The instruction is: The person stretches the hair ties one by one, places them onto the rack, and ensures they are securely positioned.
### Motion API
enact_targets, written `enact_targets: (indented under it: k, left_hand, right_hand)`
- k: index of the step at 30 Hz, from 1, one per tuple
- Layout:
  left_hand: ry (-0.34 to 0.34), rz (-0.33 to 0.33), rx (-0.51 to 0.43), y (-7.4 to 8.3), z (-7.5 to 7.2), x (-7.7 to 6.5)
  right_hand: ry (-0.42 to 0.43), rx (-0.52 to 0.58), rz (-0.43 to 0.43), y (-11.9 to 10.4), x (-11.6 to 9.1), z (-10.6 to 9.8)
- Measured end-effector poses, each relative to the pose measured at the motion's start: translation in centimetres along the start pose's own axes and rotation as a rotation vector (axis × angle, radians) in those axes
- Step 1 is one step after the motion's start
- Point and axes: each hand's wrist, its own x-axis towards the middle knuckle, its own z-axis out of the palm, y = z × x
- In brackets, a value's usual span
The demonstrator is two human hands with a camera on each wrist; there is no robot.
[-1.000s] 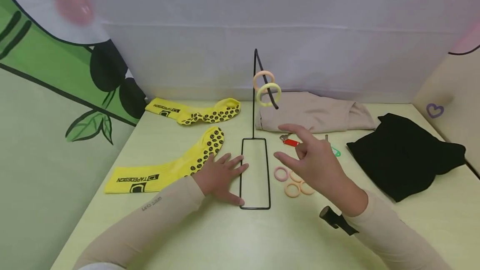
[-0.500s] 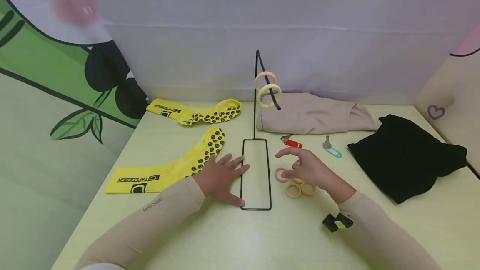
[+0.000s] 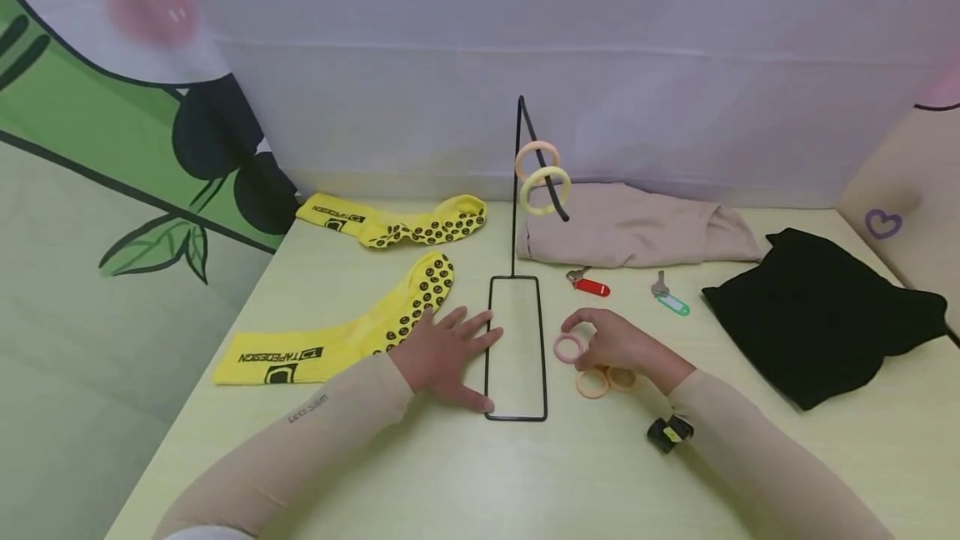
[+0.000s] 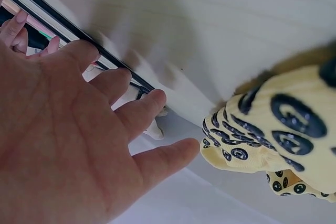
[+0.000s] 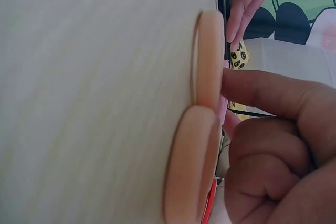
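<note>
My left hand (image 3: 446, 357) lies spread, fingertips across the left side of the black wire stand's base (image 3: 545, 357). The palm side of the left hand (image 4: 79, 129) shows in the left wrist view. On the table right of the base, my right hand (image 3: 618, 344) pinches a pink ring (image 3: 558, 354) between thumb and index finger, its other fingers curled in. The pink ring lies flat. Orange rings (image 3: 592, 395) lie just under and in front of this hand, one partly hidden. An orange ring (image 3: 537, 142) and a yellow ring (image 3: 525, 198) hang on the stand's slanting arm.
Two yellow socks (image 3: 300, 357) lie at the left. A beige folded cloth (image 3: 637, 232) lies behind the stand. Keys with a red tag (image 3: 592, 287) and a green tag (image 3: 673, 305) lie before it. A black cloth (image 3: 817, 315) lies at the right.
My right hand has come down from above the rings to the pink ring, and its thumb and index finger have closed in. The left hand stays on the base.
</note>
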Motion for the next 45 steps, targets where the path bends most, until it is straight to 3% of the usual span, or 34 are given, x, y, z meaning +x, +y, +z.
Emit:
enact_targets:
  k: [12,23,34,45]
  left_hand:
    - [0.016,0.002,0.009,0.1,-0.1,0.0]
    - [0.014,-0.001,0.014,0.2,-0.2,0.0]
    - [-0.01,-0.011,0.018,0.2,-0.3,0.0]
    - [-0.016,-0.013,0.02,0.3,0.0,0.3]
  right_hand:
    - [-0.006,0.006,-0.011,-0.4,-0.3,-0.1]
    - [-0.01,0.072,-0.021,-2.6,-2.8,0.0]
    - [-0.015,0.036,-0.157,-5.9,-6.4,-0.8]
    - [0.063,-0.02,-0.347,-10.4,-11.7,-3.0]
